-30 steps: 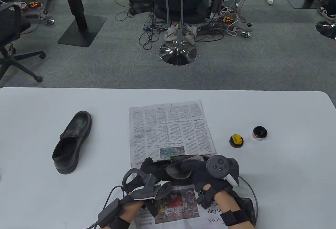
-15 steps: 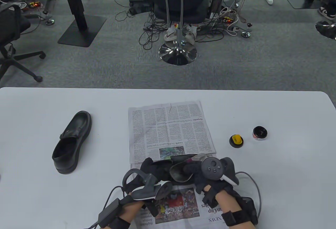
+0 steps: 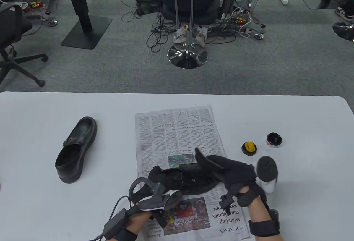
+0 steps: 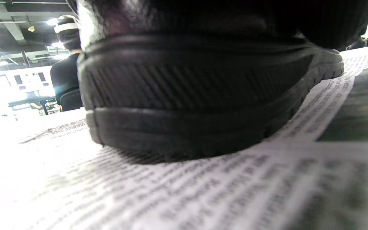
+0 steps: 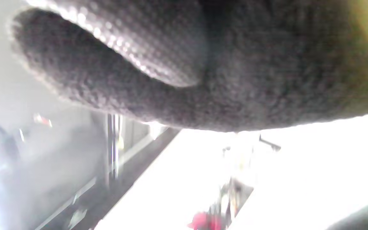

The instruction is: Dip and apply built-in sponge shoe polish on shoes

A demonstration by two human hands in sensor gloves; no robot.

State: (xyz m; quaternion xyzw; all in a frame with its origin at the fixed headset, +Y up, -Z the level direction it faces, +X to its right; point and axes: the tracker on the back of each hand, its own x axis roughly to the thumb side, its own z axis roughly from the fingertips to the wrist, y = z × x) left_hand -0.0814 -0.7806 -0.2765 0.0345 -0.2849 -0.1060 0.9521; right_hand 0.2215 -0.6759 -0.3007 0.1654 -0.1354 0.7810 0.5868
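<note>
One newspaper (image 3: 177, 138) on white table (image 3: 41, 196)

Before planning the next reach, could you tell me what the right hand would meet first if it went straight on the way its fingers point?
Probably only the newspaper: the right hand points up-left across it.
</note>
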